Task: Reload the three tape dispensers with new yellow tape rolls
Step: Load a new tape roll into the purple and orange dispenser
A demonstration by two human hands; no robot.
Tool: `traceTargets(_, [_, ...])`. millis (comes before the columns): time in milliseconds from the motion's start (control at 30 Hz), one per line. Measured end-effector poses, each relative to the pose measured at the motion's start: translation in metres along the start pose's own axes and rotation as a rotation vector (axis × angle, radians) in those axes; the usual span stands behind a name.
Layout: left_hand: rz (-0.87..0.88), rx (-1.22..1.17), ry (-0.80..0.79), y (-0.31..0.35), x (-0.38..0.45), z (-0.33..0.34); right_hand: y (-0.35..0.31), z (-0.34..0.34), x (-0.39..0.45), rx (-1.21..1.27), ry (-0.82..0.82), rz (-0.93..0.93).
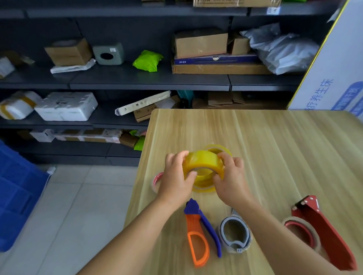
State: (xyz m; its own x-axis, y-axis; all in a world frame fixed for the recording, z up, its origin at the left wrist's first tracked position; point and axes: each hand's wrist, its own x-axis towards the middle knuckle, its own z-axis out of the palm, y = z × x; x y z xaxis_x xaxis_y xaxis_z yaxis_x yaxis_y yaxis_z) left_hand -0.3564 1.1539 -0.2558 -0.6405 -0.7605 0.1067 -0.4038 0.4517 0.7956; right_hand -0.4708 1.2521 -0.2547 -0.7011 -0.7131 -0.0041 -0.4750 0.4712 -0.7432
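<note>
Both hands, left and right, clamp one yellow roll between them, lifted above the bench, its hole facing the person. More yellow rolls lie directly beneath and just beyond. The three dispensers wait nearer the body: orange-blue under the left wrist, grey by the right, red farther right (open bench all around).
</note>
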Motion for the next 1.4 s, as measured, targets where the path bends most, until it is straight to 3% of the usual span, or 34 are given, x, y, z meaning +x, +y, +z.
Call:
traceTargets(333, [-0.112,-0.035,-0.075,-0.022,-0.058,-0.038,-0.018,0.022,-0.051,-0.002,-0.072,-0.041])
traceTargets(400, [-0.143,-0.029,-0.039,-0.024,-0.067,-0.042,-0.025,0.029,-0.065,-0.009,-0.032,-0.028])
traceTargets(500, [-0.232,0.031,0.031,-0.028,-0.076,-0.045,-0.033,0.046,-0.092,-0.039,0.070,-0.198])
traceTargets(567, [-0.303,0.079,0.055,-0.035,-0.080,-0.046,-0.037,0.055,-0.111,-0.052,0.003,-0.269])
traceTargets(667, [-0.350,0.090,0.065,-0.040,-0.086,-0.048,-0.038,0.067,-0.130,-0.051,-0.143,-0.218])
traceTargets(833, [-0.210,-0.068,-0.058,-0.049,-0.107,-0.056,-0.031,0.070,-0.147,0.167,-0.074,-0.008])
traceTargets(1000, [-0.195,-0.172,-0.190,-0.072,-0.133,-0.059,-0.022,0.061,-0.166,0.395,-0.157,0.093])
traceTargets(1133, [-0.194,-0.295,-0.403,-0.082,-0.143,-0.059,-0.020,0.057,-0.178,0.451,-0.195,0.184])
traceTargets(1233, [-0.133,-0.257,-0.521,-0.088,-0.148,-0.060,-0.019,0.054,-0.184,0.435,-0.256,0.218])
traceTargets(1400, [-0.104,-0.145,-0.551,-0.086,-0.144,-0.055,-0.020,0.048,-0.184,0.385,-0.298,0.243])
